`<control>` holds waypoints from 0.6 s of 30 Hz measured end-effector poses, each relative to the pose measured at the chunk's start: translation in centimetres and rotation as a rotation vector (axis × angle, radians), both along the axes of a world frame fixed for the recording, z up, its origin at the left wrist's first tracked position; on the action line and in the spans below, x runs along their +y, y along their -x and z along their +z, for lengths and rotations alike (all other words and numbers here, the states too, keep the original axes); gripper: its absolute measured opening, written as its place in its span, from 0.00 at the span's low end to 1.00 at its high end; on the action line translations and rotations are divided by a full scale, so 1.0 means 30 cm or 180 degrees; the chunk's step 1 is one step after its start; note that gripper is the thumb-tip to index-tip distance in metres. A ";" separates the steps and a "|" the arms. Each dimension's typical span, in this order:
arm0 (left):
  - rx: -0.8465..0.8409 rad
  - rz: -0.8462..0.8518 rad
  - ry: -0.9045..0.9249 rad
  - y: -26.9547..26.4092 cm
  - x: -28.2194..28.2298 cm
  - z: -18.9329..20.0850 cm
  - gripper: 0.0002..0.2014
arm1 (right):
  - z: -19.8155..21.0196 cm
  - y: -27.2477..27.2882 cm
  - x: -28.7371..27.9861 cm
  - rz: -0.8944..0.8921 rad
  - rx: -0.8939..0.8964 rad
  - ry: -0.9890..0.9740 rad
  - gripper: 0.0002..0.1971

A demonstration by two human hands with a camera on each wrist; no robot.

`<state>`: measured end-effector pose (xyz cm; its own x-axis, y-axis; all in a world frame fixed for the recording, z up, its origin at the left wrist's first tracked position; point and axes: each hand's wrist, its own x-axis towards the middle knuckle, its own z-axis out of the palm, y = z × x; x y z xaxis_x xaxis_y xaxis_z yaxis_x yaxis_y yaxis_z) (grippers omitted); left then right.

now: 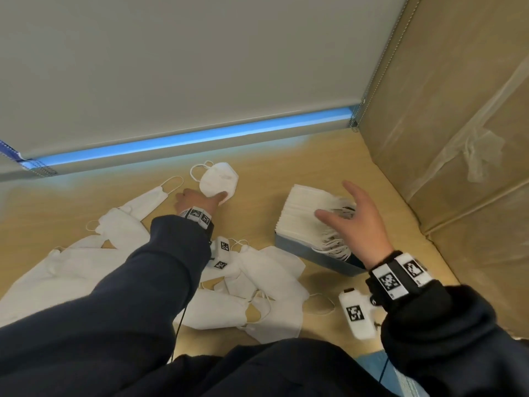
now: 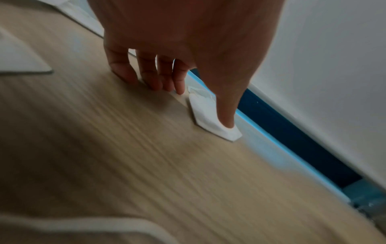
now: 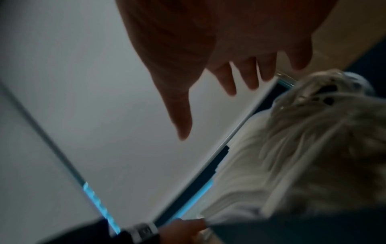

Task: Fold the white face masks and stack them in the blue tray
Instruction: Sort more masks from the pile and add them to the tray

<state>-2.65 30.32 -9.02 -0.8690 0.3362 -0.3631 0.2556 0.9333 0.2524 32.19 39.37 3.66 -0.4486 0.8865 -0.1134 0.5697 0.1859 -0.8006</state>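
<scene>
A white face mask [image 1: 219, 180] lies flat on the wooden table [image 1: 286, 164] near the back wall, ear loops at its far left. My left hand [image 1: 200, 197] reaches to it: the thumb [image 2: 225, 115] presses on the mask [image 2: 204, 112] and the fingers [image 2: 146, 79] touch the table beside it. The blue tray [image 1: 309, 255] at the right holds a tall stack of folded masks [image 1: 297, 207]. Over that stack hovers my right hand [image 1: 342, 207], fingers [image 3: 227, 82] spread and holding nothing. The stack's ear loops [image 3: 313, 132] hang toward me.
Several loose masks [image 1: 86, 267] lie in a heap at the near left and centre [image 1: 266, 285]. A white panel with a blue strip [image 1: 200, 136] closes the back. A cardboard box [image 1: 458, 138] walls the right side.
</scene>
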 end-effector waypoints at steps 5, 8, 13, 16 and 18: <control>-0.0001 -0.0010 0.0144 -0.034 0.023 0.038 0.43 | -0.003 0.093 0.081 0.1395 -0.1888 -0.0469 0.67; -0.0170 -0.0187 -0.0267 -0.043 0.010 0.050 0.28 | -0.002 0.114 0.115 0.1563 -0.2180 -0.0257 0.71; -0.0857 0.0082 -0.2094 -0.143 -0.068 0.150 0.08 | 0.014 0.120 0.145 0.1713 -0.2123 -0.0357 0.60; -0.1093 0.0020 -0.2796 -0.218 -0.126 0.289 0.10 | 0.006 0.110 0.140 0.1731 -0.2172 -0.0279 0.68; -0.1203 -0.0166 -0.3058 -0.255 -0.159 0.375 0.11 | 0.003 0.112 0.137 0.1752 -0.2292 -0.0414 0.67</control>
